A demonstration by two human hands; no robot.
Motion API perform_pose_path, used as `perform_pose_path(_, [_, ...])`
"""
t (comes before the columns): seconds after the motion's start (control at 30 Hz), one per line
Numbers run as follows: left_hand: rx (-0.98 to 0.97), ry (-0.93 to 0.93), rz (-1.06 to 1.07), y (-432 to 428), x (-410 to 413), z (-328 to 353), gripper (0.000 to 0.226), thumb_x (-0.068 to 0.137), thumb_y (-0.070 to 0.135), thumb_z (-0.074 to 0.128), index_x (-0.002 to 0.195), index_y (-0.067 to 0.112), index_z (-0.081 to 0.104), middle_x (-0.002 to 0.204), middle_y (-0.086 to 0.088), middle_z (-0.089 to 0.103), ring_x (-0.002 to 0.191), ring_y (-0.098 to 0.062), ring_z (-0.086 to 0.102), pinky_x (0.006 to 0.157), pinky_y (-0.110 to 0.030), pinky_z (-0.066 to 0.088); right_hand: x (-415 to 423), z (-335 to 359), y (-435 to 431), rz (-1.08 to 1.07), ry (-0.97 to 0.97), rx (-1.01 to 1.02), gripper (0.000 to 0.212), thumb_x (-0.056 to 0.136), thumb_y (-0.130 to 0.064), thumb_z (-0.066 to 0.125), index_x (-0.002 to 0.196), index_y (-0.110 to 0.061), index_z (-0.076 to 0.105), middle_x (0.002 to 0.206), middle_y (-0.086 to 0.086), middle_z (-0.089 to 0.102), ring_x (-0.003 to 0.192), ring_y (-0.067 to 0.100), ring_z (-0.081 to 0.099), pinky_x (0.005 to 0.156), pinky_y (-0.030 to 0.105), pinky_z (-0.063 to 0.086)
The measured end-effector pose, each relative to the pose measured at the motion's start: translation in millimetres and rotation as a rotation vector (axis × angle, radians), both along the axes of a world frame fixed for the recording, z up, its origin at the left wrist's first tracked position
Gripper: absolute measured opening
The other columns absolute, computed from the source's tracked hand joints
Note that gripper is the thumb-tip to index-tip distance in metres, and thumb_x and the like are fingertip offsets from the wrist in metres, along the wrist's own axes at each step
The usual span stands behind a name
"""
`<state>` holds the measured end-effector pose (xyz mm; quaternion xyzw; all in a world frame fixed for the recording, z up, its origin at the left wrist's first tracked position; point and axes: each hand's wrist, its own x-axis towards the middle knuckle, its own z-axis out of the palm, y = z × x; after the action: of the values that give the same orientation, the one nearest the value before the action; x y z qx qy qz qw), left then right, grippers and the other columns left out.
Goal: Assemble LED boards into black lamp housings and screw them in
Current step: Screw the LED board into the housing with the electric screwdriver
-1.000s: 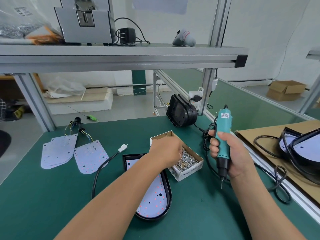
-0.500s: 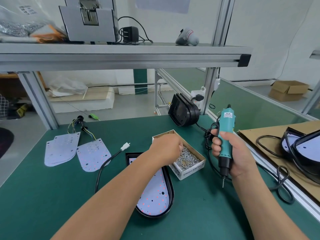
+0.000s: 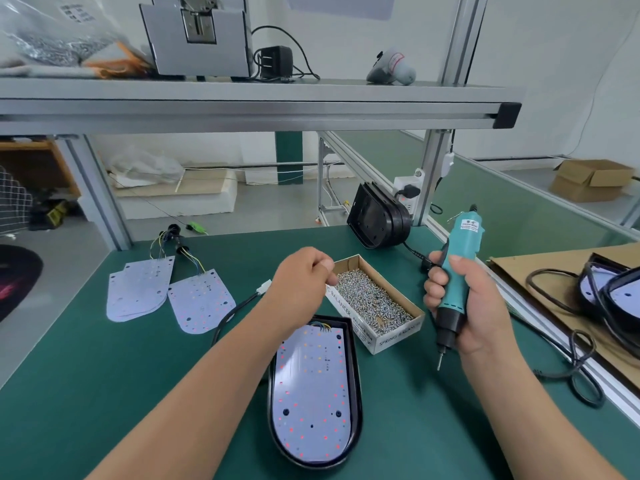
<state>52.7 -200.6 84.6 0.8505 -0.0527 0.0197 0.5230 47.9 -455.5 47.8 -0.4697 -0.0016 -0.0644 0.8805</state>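
A black lamp housing (image 3: 355,375) lies on the green mat in front of me with a white LED board (image 3: 311,393) seated in it. Just behind it stands a cardboard box (image 3: 393,337) full of small silver screws (image 3: 374,303). My left hand (image 3: 304,275) hovers at the box's left rim, thumb and fingers pinched together on screws that the fingers hide. My right hand (image 3: 467,306) grips a teal electric screwdriver (image 3: 464,237) upright, bit pointing down, to the right of the box and above the mat.
Two loose LED boards (image 3: 138,292) (image 3: 201,299) with wires lie at the far left. An empty black housing (image 3: 377,216) leans at the back. Assembled lamps (image 3: 616,292) and cables (image 3: 581,375) sit on cardboard (image 3: 519,271) at the right. A metal shelf (image 3: 242,105) runs overhead.
My left hand has drawn back from inside the screw box to its left rim, uncovering the top of the LED board. My right hand holds the screwdriver in much the same place.
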Motion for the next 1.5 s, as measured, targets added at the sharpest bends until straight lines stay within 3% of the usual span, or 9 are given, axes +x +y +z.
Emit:
perform_pose_path(0.1, [-0.265,0.087,0.006,11,-16,1,0.018,0.109,0.015,0.050,0.099,0.008,0.063,0.084,0.001,0.066,0.057,-0.009,0.047,0.050,-0.022,0.040,-3,0,8,-0.021,-0.023,0.025,0.026,0.093,-0.029,0.060,0.112,-0.010,0.063,0.074,0.000,0.051,0.057,0.013,0.049,0.050,0.023,0.046])
perform_pose_path(0.23, [-0.730,0.378,-0.107,26,-43,2,0.014,0.108,0.009,0.055,0.098,0.006,0.064,0.082,-0.006,0.061,0.058,-0.009,0.044,0.044,-0.017,0.035,-9,8,29,-0.049,-0.042,0.132,0.021,0.100,-0.030,0.061,0.112,-0.013,0.061,0.076,-0.002,0.053,0.061,0.012,0.052,0.054,0.022,0.049])
perform_pose_path(0.43, [-1.025,0.598,-0.192,33,-61,-4,0.016,0.103,-0.004,0.046,0.103,0.003,0.061,0.086,-0.012,0.064,0.062,-0.012,0.052,0.043,-0.017,0.038,-7,41,72,-0.045,-0.107,0.399,0.015,0.099,-0.016,0.066,0.112,-0.011,0.059,0.082,0.000,0.060,0.069,0.014,0.059,0.066,0.027,0.055])
perform_pose_path(0.57, [-1.085,0.617,-0.198,37,-62,-9,0.018,0.097,-0.006,0.048,0.108,0.000,0.061,0.087,-0.015,0.065,0.063,-0.016,0.056,0.044,-0.019,0.043,-2,59,95,-0.024,-0.140,0.528,0.008,0.099,-0.011,0.063,0.107,-0.011,0.059,0.079,0.001,0.057,0.066,0.014,0.057,0.061,0.026,0.053])
perform_pose_path(0.73, [-1.031,0.537,-0.162,42,-63,-17,0.029,0.080,0.001,0.071,0.109,-0.001,0.065,0.090,-0.013,0.068,0.067,-0.014,0.060,0.048,-0.018,0.048,-2,50,115,-0.023,-0.119,0.531,0.003,0.100,-0.011,0.058,0.103,-0.013,0.058,0.076,-0.001,0.052,0.062,0.012,0.052,0.058,0.024,0.049])
perform_pose_path(0.97, [-0.958,0.514,-0.142,33,-72,-27,0.010,0.098,-0.004,0.064,0.105,0.000,0.070,0.092,-0.014,0.072,0.068,-0.014,0.062,0.051,-0.019,0.051,-9,39,120,-0.044,-0.161,0.536,0.006,0.098,-0.012,0.061,0.102,-0.016,0.058,0.073,-0.003,0.047,0.061,0.012,0.047,0.058,0.024,0.045])
perform_pose_path(1.13, [-1.078,0.567,-0.134,24,-74,-29,0.013,0.091,-0.008,0.065,0.100,-0.001,0.071,0.095,-0.021,0.074,0.070,-0.019,0.071,0.056,-0.023,0.059,-10,37,114,-0.076,-0.161,0.526,0.005,0.098,-0.013,0.061,0.098,-0.017,0.058,0.070,-0.004,0.045,0.058,0.011,0.045,0.055,0.023,0.044])
perform_pose_path(1.5, [-1.074,0.527,-0.134,24,-74,-34,0.028,0.076,-0.001,0.075,0.104,-0.002,0.070,0.094,-0.022,0.074,0.072,-0.021,0.073,0.058,-0.023,0.060,-12,38,112,-0.068,-0.186,0.497,0.008,0.099,-0.012,0.056,0.096,-0.019,0.059,0.069,-0.004,0.041,0.056,0.010,0.042,0.052,0.023,0.043])
